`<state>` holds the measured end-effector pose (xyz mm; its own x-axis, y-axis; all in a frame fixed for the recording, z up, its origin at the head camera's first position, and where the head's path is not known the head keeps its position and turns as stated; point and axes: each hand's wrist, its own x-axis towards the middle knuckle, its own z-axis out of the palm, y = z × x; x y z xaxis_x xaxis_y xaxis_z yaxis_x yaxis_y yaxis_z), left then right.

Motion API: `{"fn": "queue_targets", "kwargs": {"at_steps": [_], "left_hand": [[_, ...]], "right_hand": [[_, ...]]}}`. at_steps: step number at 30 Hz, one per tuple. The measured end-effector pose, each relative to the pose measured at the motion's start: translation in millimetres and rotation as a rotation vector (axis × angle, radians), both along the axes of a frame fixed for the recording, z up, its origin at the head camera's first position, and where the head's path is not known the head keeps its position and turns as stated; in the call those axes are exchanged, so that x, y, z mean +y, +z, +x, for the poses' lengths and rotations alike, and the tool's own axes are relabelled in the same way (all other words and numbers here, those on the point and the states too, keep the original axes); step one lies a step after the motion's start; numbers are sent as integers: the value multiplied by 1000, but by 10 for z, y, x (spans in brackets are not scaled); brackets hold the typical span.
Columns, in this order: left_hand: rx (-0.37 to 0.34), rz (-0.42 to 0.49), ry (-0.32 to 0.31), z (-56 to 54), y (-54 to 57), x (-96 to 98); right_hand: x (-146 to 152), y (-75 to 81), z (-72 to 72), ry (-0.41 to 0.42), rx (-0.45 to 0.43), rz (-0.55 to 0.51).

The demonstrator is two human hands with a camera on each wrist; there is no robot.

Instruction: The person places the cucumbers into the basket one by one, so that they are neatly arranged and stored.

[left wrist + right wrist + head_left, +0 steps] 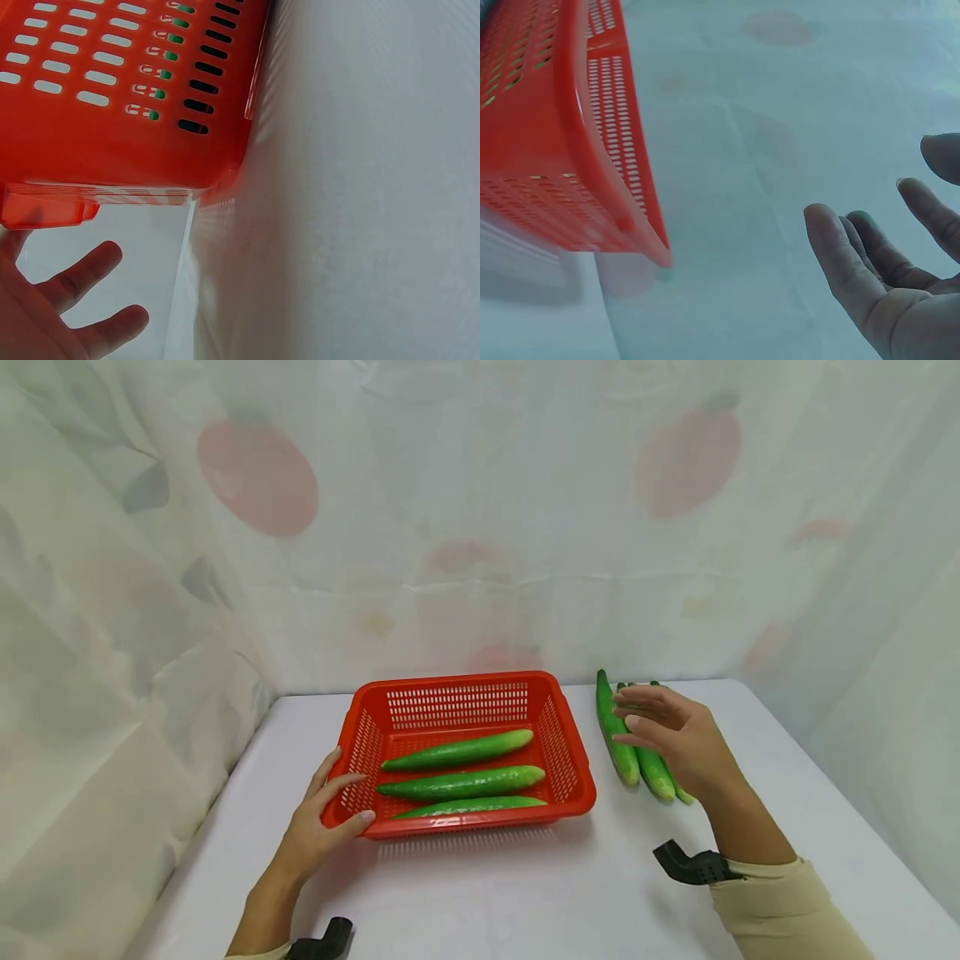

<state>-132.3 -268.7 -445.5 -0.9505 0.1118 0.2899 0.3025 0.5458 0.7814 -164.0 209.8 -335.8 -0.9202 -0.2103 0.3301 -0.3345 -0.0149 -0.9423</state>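
A red perforated plastic basket (457,828) stands on the table with three cucumbers lying crosswise in it, the middle one (461,783) in plain view. At its front left corner my left hand (318,827) rests on the rim, thumb and index finger reaching over the edge. The left wrist view shows its other fingers (84,277) extended outside the basket, below the protruding lip. To the right, my right hand (678,735) is raised with nothing held, fingers loosely bent. It partly hides several more cucumbers (618,739) on the table.
A white-covered table (525,902) bears everything. Pale printed curtain (480,527) hangs close behind the table, with more fabric (90,693) at the left. Black wrist-camera mounts (693,864) stick out from both wrists.
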Motion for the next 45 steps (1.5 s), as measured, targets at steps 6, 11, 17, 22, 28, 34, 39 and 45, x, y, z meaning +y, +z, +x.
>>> {"fn": "queue_targets", "kwargs": {"at_steps": [6, 11, 17, 22, 28, 34, 39, 45], "left_hand": [[2, -10, 7, -6, -6, 5], [-8, -34, 14, -7, -2, 3], [-4, -53, 20, -2, 10, 6], [0, -43, 14, -2, 9, 9], [2, -6, 3, -8, -8, 2], [-1, -8, 3, -9, -20, -11], [4, -13, 9, -8, -18, -10], [6, -7, 9, -3, -10, 2]], "right_hand": [[139, -23, 106, 51, 84, -85], [235, -59, 172, 49, 136, -114], [356, -106, 211, 36, 188, -196], [464, -145, 217, 33, 243, -276], [574, -168, 204, 34, 305, -376], [661, -187, 203, 40, 305, -497], [728, -182, 216, 14, 279, -582], [803, -202, 221, -123, 244, -581]]}}
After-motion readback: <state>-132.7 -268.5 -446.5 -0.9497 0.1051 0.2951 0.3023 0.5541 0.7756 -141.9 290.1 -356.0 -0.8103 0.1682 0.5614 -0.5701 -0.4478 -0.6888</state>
